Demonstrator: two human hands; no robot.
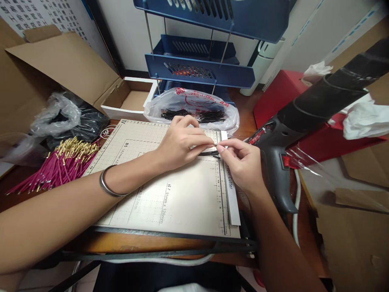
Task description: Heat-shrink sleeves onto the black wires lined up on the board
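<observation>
Cream-coloured board with printed grid lines makes up the bed of the paper cutter [188, 202], which sits on the table [136, 244], and the work goes on above its right edge. There the left hand [184, 140] is drawn narrow, thumb and fingertips pinched on a small brassy piece [215, 144]. The right hand [244, 162] meets it from the other side of that edge, thumb and forefinger closed on the same piece. Just beneath the fingers, dark strands [209, 153] lie over the cutter's right edge; whether they join the brassy piece I cannot tell.

The step in hand looks like close fingertip work on that small end. The next move, I judge, calls for a light, steady pinch from both sides and little wrist motion, since the piece could easily slip.

Beyond the cutter's far edge sits a clear plastic bag [154, 107] of black strands [209, 117]. Left of the cutter lie magenta wires [39, 176] with gold-coloured tips; right of it stands a dark pistol-gripped tool [275, 162].
</observation>
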